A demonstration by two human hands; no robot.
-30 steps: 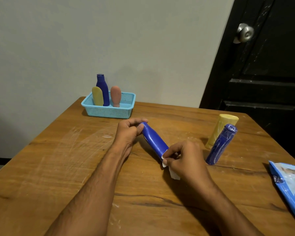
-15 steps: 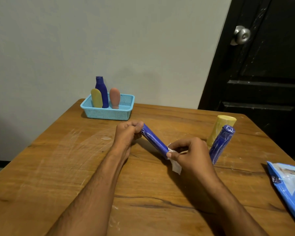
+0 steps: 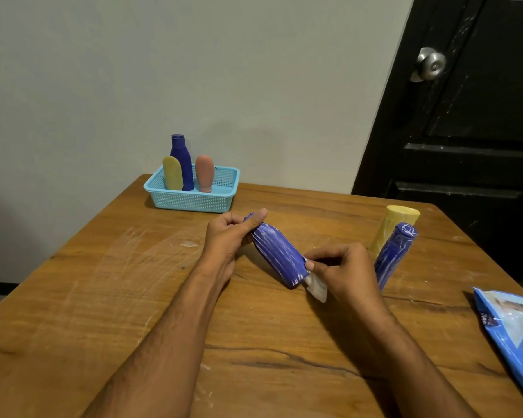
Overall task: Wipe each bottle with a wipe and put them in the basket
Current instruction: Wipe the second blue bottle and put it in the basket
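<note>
Compared with a second earlier, the blue bottle point(image 3: 277, 256) had turned in the hands: its broad face, streaked with white, now showed to the camera, where before a narrower, cleaner-looking side was seen. The left hand point(image 3: 230, 236) gripped the bottle's cap end with fingers curled round it and the thumb laid along the top, holding it slanted above the wooden table point(image 3: 103, 297). The right hand point(image 3: 343, 271) pinched a white wipe point(image 3: 316, 286) against the bottle's lower end, having moved a little down toward that end. I judged that the wiping of this bottle was mid-course, since the streaks suggested the face had yet to be cleaned. Three bottles stood in the turquoise basket point(image 3: 194, 203) at the far edge: a yellow one point(image 3: 172, 173), a dark blue one point(image 3: 181, 158) and a pink one point(image 3: 205, 173). Two waited near the right hand, a yellow bottle point(image 3: 396, 227) and another streaked blue bottle point(image 3: 394, 254) leaning in front of it. A blue wipes packet point(image 3: 514, 333) lay at the right edge.
</note>
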